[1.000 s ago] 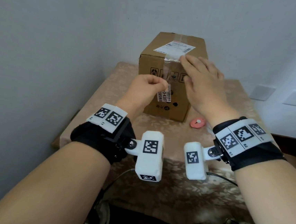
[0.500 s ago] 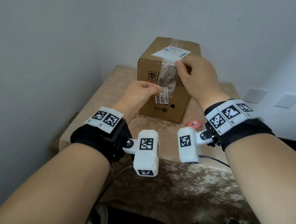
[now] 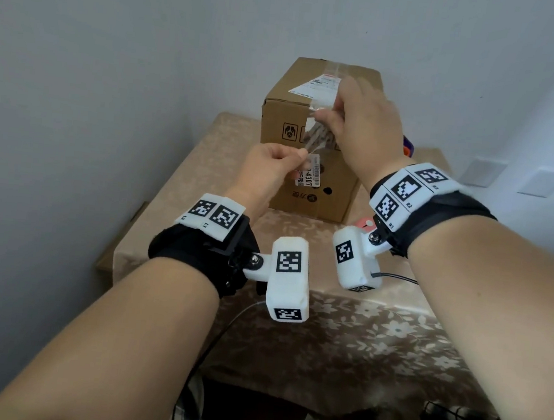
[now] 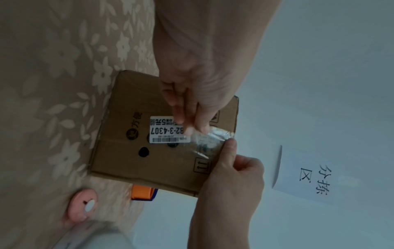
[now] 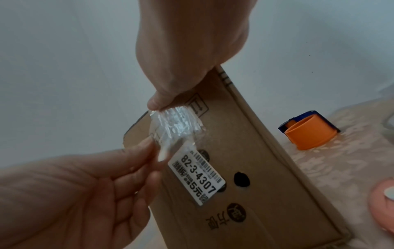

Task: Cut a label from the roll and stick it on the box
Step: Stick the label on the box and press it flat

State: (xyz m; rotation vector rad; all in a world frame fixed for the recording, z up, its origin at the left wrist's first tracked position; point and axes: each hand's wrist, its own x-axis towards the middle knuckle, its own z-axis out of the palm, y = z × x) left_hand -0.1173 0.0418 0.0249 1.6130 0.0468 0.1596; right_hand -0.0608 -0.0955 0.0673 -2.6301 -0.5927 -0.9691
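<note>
Tape (image 3: 313,135) now off box (image 3: 317,193) front, stretched between hands: right hand (image 3: 361,123) pinches upper end, left hand (image 3: 269,172) pinches lower. Was pressed flat. Judgement: repositioning; sticking not done.

orange tape roll (image 3: 408,146) mostly hidden behind right hand (image 3: 365,123), pink disc (image 5: 383,203) cut by edge

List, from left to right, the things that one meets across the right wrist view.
left hand → clear tape strip → orange tape roll → pink disc
</note>
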